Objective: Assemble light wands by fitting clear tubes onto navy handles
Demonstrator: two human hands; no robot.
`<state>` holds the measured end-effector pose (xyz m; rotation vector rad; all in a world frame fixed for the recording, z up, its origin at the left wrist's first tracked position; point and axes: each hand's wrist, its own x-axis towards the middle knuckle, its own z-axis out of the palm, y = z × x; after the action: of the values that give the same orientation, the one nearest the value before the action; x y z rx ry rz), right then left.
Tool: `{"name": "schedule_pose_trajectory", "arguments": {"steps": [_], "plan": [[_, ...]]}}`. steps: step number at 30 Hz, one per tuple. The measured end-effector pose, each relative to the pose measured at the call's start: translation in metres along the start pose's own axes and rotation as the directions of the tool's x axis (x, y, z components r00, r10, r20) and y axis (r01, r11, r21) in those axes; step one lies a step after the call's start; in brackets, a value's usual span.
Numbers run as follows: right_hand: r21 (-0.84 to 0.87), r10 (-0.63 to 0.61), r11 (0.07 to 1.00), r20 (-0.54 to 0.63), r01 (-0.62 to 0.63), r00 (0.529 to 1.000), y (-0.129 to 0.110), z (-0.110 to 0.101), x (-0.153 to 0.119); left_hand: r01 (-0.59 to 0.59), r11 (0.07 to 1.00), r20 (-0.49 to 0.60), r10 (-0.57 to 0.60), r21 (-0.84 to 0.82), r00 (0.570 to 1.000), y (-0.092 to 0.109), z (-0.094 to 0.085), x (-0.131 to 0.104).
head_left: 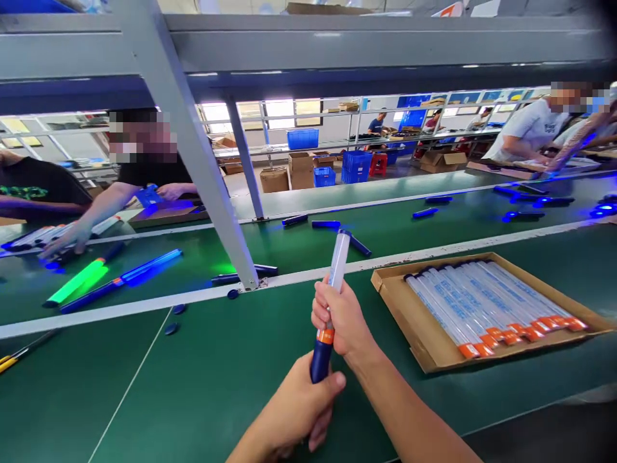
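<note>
A light stick with a clear tube, an orange band and a dark blue handle is held tilted over the green bench. My left hand is wrapped round its handle at the lower end. Higher up, my right hand grips the clear tube just above the orange band. To the right of my hands, a shallow cardboard tray holds several similar clear tubes with orange ends, lying side by side. Small dark blue caps lie on the bench at the left.
Beyond a pale rail, dark handles lie on the green belt, with a green-lit stick and a blue-lit stick at left. A slanted metal post rises ahead. A co-worker's hand reaches over the belt. Yellow-handled tool lies far left.
</note>
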<state>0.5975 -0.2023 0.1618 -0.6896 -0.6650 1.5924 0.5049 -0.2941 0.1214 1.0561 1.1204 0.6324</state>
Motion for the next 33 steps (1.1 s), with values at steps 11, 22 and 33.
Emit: {"name": "schedule_pose_trajectory", "arguments": {"steps": [11,22,33], "plan": [[-0.972,-0.5,-0.101,-0.134,-0.212,0.855,-0.097,-0.154,0.016,0.219,0.86,-0.564,0.093,0.461,0.821,0.116,-0.101,0.165],[-0.805,-0.314,-0.486,-0.202,-0.341,0.927,-0.082,-0.234,-0.003,0.387,0.58,-0.637,0.32,0.717,0.701,0.143,-0.118,0.265],[-0.452,-0.351,0.87,-0.293,0.195,0.889,-0.105,-0.168,0.002,0.055,0.811,-0.27,0.129,0.583,0.954,0.13,-0.06,0.226]]}}
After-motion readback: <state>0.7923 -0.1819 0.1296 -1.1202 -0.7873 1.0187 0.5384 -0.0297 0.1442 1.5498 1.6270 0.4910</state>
